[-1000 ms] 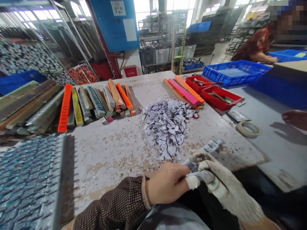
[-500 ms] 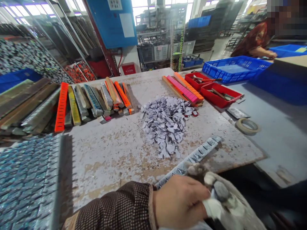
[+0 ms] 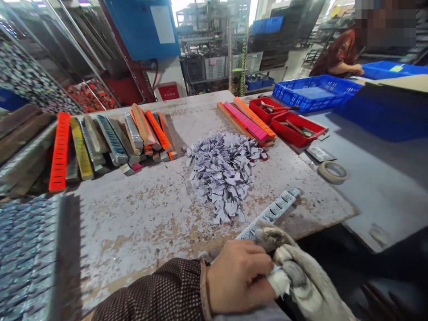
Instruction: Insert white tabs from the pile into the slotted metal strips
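Observation:
At the table's near edge, my bare left hand [image 3: 240, 276] is closed, its fingertips bent in against my right glove. Whatever it pinches is hidden. My right hand [image 3: 301, 272], in a worn off-white work glove, is curled, with one finger reaching over the strip. Something small and white shows between the two hands; I cannot tell whether it is a chip or part of the glove. A grey speckled strip with dark slots [image 3: 276, 208] lies slantwise on the table, its near end covered by my hands. Beyond it spreads a heap of small white chips [image 3: 224, 171].
Slotted orange, yellow and grey bars [image 3: 60, 151] lie at the left, behind a silvery ridged panel [image 3: 26, 258]. Pink and orange strips [image 3: 245, 120], red trays [image 3: 297, 131], a tape roll [image 3: 332, 171] and a blue crate [image 3: 314, 91] stand right. A co-worker [image 3: 341, 55] sits beyond.
The whole scene has shifted slightly left in view as the camera turned. My left hand stays against the right glove, whose finger now shows more clearly over the strip.

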`<state>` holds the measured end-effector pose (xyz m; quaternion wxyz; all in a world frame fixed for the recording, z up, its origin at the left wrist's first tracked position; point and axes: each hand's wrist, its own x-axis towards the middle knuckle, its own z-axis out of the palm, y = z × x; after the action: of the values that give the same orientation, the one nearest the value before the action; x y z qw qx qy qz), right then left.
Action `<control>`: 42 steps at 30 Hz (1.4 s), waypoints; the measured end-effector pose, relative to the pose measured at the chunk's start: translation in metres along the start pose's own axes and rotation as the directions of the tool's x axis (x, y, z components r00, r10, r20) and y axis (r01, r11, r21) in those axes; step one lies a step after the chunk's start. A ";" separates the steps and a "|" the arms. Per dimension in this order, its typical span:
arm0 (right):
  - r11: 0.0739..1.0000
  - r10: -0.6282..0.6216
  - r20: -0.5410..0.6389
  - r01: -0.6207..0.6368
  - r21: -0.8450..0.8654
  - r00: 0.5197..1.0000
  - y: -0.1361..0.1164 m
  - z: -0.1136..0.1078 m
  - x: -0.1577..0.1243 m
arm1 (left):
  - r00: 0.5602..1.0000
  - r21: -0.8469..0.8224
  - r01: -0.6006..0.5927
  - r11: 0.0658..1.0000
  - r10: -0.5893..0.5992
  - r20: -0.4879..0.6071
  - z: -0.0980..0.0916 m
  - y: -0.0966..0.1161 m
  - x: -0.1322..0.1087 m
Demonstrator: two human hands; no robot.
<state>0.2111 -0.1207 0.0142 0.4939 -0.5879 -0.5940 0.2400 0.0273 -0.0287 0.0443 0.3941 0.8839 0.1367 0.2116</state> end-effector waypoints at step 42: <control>0.486 -0.168 0.409 0.436 -0.757 0.897 0.065 -0.052 0.080 | 0.831 0.440 0.374 0.817 -0.505 0.232 -0.009 -0.021 0.008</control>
<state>0.3010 -0.0482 0.0028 0.0996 -0.5950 -0.7932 -0.0827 0.0286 -0.0058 0.0360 0.2730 0.9085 0.3082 -0.0717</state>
